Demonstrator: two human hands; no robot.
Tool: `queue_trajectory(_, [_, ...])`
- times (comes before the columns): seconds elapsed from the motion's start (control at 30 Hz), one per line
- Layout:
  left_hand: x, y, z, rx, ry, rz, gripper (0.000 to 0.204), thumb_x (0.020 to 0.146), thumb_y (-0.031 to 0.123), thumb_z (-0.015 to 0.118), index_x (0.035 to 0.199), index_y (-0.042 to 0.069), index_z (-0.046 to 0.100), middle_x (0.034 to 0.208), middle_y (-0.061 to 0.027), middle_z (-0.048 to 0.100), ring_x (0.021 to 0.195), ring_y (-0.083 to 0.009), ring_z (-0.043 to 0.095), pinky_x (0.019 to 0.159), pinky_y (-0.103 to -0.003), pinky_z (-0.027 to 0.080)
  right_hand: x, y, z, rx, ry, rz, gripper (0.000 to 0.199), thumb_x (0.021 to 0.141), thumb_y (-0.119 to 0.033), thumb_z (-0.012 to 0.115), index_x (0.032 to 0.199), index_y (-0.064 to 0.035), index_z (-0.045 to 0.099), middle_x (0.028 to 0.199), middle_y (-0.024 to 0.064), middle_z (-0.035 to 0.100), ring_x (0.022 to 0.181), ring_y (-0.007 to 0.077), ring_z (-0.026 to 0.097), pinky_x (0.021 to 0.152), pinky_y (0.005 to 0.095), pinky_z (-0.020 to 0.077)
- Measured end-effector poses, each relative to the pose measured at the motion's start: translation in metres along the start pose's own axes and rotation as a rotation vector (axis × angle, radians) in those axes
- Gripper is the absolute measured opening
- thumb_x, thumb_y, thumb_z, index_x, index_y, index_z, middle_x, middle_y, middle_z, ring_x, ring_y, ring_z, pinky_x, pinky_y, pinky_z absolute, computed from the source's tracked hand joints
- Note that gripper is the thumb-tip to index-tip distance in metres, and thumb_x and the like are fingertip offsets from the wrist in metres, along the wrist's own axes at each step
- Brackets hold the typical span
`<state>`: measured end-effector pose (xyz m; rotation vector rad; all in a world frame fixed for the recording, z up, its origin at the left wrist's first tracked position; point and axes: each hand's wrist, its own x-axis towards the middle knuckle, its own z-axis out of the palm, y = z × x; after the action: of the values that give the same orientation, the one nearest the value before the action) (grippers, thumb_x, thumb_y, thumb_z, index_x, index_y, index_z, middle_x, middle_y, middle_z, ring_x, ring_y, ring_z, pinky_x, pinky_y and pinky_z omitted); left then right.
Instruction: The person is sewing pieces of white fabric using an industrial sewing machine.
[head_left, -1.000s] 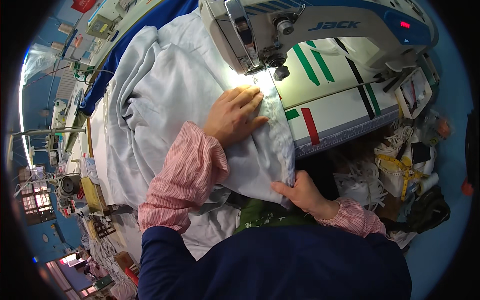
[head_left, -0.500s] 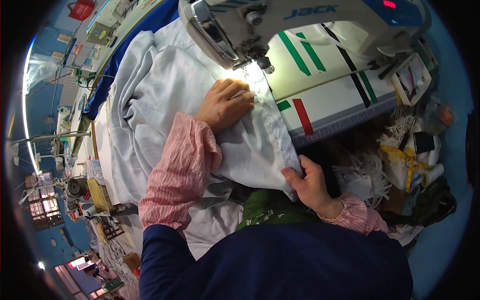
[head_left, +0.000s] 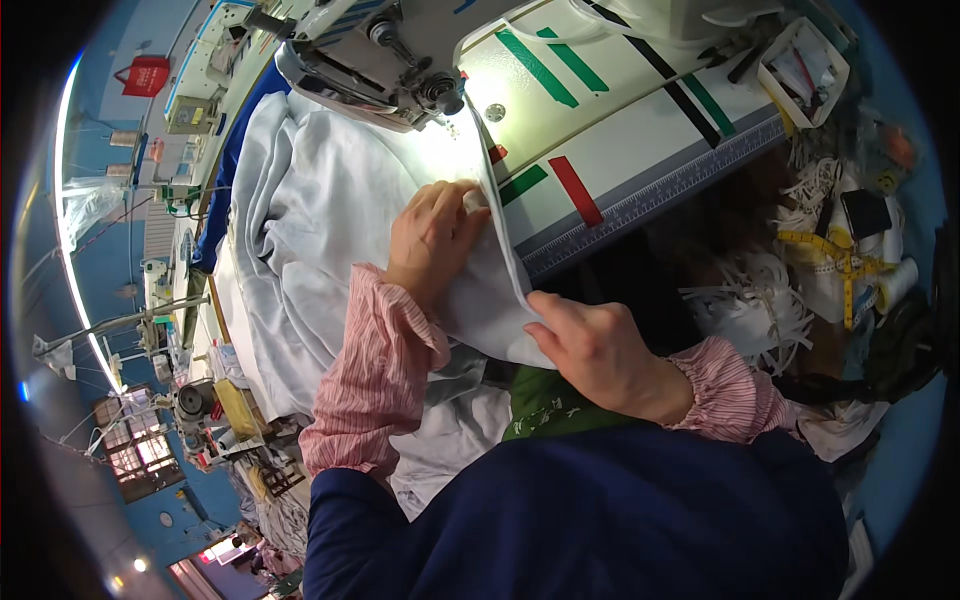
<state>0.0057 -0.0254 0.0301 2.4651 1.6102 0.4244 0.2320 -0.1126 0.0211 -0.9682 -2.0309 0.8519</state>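
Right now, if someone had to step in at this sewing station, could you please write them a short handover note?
Left hand: flat on the pale fabric, fingertips pressing the folded edge just short of the sewing machine head.
Right hand: pinching the same edge of the fabric where it hangs over the front of the white machine table.
The bulk of the fabric is piled to the left of the machine.
Done: the edge is folded and lined up toward the needle area.
Left: the length of edge between the two hands has not passed under the machine head yet. Whether the needle is running cannot be told.
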Motion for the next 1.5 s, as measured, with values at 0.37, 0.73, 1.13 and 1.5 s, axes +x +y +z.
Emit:
queue_trajectory(0.37, [0.000, -0.007, 0.008, 0.022, 0.067, 0.155, 0.048, 0.078, 0.017, 0.073, 0.123, 0.009, 0.062, 0.096, -0.0101, 0.054, 0.085, -0.0276, 0.056, 0.072, -0.038, 0.049, -0.029, 0.049, 0.001, 0.541, -0.234, 0.636, 0.021, 0.090, -0.016, 0.068, 0.093, 0.0049, 0.066, 0.069, 0.0029, 0.065, 0.065, 0.0030, 0.054, 0.058, 0.0246, 0.0467])
queue_trajectory(0.73, [0.033, -0.056, 0.009, 0.027, 0.146, 0.188, 0.038, 0.076, 0.022, 0.074, 0.113, 0.015, 0.065, 0.090, -0.0056, 0.053, 0.083, -0.0240, 0.055, 0.070, -0.037, 0.046, 0.010, 0.054, 0.007, 0.514, -0.159, 0.561, 0.023, 0.089, -0.017, 0.068, 0.088, 0.0057, 0.065, 0.062, 0.0124, 0.063, 0.055, 0.0087, 0.057, 0.052, 0.0289, 0.0452])
queue_trajectory(1.13, [0.028, -0.062, -0.006, 0.173, 0.081, 0.575, 0.033, 0.070, 0.013, 0.066, 0.103, 0.013, 0.067, 0.101, -0.0016, 0.062, 0.098, -0.0213, 0.059, 0.083, -0.034, 0.047, 0.013, 0.038, 0.002, 0.715, -0.266, 0.792, 0.016, 0.094, -0.015, 0.064, 0.087, -0.0003, 0.064, 0.068, -0.0001, 0.061, 0.053, 0.0054, 0.053, 0.049, 0.0205, 0.0418])
queue_trajectory(1.5, [-0.061, 0.087, 0.036, 0.144, 0.355, 0.170, 0.050, 0.065, 0.018, 0.064, 0.112, 0.003, 0.063, 0.113, -0.0114, 0.059, 0.112, -0.0307, 0.055, 0.095, -0.046, 0.044, 0.004, 0.027, 0.001, 1.198, -0.344, 0.882, 0.028, 0.099, -0.024, 0.057, 0.081, -0.0020, 0.062, 0.065, 0.0033, 0.060, 0.048, 0.0080, 0.053, 0.042, 0.0215, 0.0380])
